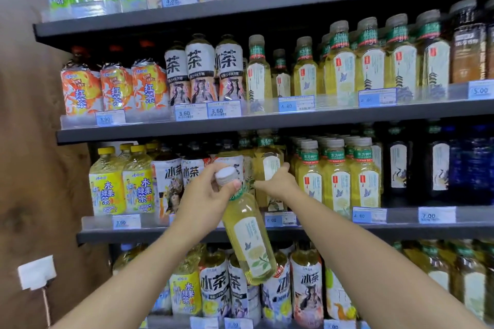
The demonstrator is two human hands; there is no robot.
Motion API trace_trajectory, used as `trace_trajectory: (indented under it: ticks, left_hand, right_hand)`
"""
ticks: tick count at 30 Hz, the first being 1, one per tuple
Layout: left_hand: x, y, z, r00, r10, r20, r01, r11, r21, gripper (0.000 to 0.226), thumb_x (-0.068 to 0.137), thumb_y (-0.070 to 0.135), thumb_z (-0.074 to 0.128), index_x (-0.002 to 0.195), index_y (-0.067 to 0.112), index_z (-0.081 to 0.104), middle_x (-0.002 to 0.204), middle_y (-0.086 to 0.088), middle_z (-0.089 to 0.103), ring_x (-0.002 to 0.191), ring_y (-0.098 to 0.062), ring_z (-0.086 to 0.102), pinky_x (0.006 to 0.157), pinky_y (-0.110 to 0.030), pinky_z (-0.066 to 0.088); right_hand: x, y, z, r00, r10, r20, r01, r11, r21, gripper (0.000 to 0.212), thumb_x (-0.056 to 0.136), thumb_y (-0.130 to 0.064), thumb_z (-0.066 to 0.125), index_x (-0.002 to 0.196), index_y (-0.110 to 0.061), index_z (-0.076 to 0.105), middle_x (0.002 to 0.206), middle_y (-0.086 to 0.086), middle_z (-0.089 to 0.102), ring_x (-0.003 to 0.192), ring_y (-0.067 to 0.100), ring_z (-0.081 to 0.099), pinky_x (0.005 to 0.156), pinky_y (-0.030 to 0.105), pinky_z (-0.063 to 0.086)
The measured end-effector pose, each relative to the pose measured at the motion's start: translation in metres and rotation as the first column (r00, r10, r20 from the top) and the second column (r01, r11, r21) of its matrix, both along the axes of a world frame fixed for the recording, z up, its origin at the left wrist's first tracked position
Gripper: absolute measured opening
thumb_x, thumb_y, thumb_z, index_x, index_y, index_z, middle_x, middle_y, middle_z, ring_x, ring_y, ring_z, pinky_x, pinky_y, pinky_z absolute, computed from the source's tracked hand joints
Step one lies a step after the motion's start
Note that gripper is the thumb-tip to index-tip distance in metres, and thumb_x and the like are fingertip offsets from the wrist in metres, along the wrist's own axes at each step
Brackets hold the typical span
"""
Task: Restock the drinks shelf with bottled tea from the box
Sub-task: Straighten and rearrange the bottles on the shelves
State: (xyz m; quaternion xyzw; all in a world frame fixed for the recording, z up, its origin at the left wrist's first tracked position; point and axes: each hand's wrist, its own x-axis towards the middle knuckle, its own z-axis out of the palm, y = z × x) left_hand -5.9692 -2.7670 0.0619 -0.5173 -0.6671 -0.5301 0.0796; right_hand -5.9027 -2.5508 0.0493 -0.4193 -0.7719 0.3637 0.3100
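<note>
Head view: our left hand (205,189) grips a yellow tea bottle (248,232) by its neck, tilted, in front of the third shelf (401,231). Our right hand (278,181) grasps a shelved yellow tea bottle (268,168) just behind it. Step: clearing a slot. Next, we stand 1 bottle upright there.

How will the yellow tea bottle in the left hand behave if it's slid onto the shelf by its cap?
The bottle looks full, so probably heavy for its size and apt to swing below the left hand, which pinches only the cap. Its tall, narrow shape may tip if pushed high. The glossy label could be slippery.
</note>
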Motion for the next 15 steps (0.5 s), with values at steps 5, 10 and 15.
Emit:
trace_trajectory:
  ticks: [5, 10, 15]
  left_hand:
    - [0.022, -0.02, -0.042, 0.999, -0.012, 0.051, 0.014, 0.999, -0.033, 0.024, 0.092, 0.034, 0.069, 0.113, 0.037, 0.059, 0.095, 0.015, 0.068, 0.085, 0.0, 0.061, 0.076, -0.025, 0.049]
    - [0.026, -0.012, -0.06, 1.0, -0.01, -0.01, 0.008, 0.984, -0.18, 0.025, 0.093, 0.041, 0.066, 0.116, 0.037, 0.057, 0.092, 0.016, 0.065, 0.078, 0.007, 0.055, 0.061, -0.013, 0.036]
    - [0.023, -0.009, -0.061, 0.998, 0.036, 0.043, -0.028, 0.984, -0.176, 0.025, 0.093, 0.043, 0.065, 0.116, 0.038, 0.056, 0.102, 0.014, 0.068, 0.087, -0.004, 0.063, 0.072, -0.023, 0.05]
  right_hand:
    - [-0.009, 0.0, -0.01, 0.996, -0.028, -0.087, 0.034, 0.997, 0.065, 0.115, 0.076, -0.034, 0.08, 0.155, -0.015, -0.001, 0.141, 0.019, 0.048, 0.119, 0.035, 0.057, 0.096, 0.044, 0.054]
    - [-0.007, 0.006, -0.012, 0.996, -0.011, -0.083, 0.02, 0.994, 0.112, 0.114, 0.075, -0.035, 0.08, 0.154, -0.012, 0.001, 0.139, 0.017, 0.051, 0.116, 0.034, 0.059, 0.094, 0.046, 0.055]
    - [-0.003, 0.011, -0.019, 0.994, -0.01, -0.107, 0.023, 0.992, 0.122, 0.109, 0.08, -0.031, 0.081, 0.155, -0.015, 0.003, 0.143, 0.017, 0.047, 0.12, 0.035, 0.057, 0.093, 0.042, 0.055]
